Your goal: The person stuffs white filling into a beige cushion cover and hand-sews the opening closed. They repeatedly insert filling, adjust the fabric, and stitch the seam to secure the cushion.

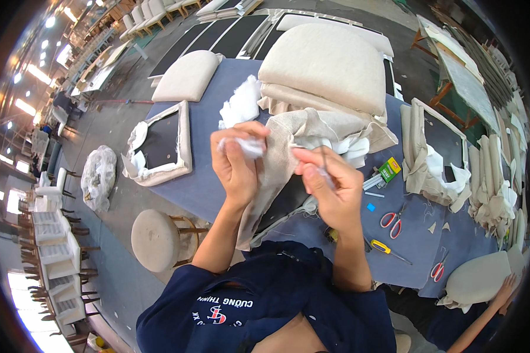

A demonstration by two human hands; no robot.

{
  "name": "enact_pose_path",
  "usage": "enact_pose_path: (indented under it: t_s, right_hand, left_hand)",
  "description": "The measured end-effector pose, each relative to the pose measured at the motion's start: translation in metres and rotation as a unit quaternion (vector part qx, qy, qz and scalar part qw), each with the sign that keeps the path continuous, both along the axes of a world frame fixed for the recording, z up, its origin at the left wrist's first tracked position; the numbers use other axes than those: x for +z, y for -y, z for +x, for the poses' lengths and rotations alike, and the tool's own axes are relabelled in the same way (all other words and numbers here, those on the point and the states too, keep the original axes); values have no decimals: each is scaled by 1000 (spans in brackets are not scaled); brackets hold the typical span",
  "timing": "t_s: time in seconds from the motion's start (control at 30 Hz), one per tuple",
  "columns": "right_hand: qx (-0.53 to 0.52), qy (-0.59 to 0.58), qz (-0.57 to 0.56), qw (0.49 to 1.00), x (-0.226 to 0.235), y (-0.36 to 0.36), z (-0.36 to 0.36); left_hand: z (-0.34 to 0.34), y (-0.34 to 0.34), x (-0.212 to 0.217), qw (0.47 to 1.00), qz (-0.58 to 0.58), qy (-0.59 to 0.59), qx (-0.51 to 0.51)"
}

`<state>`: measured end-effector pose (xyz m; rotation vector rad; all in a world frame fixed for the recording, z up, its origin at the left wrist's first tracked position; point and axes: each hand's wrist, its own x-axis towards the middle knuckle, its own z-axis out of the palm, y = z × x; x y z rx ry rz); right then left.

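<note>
My left hand is closed on a small tuft of white wadding, held up over the work table. Across from it my right hand is pinched beside the edge of a beige fabric cover; what its fingers grip is too small to make out. The cover drapes over a dark panel close to my body. White padding shows beneath the fabric by the right hand. Behind the left hand lies a loose pile of white wadding.
Padded beige cushions are stacked at the table's far side. On the right lie red-handled scissors, a yellow screwdriver and a green box. A round stool stands left. A co-worker's hand touches a seat pad at lower right.
</note>
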<state>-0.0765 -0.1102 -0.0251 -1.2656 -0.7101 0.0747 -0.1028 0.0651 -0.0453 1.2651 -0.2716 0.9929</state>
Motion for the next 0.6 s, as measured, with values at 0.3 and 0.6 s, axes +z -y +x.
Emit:
enact_pose_path:
  t_s: [0.3, 0.6]
  right_hand:
    - [-45, -95, 117, 987, -11, 18, 26]
    - [-80, 35, 11, 996, -24, 9, 33]
  left_hand:
    - [-8, -10, 13, 990, -16, -140, -32]
    - [-12, -20, 31, 871, 370, -311, 94]
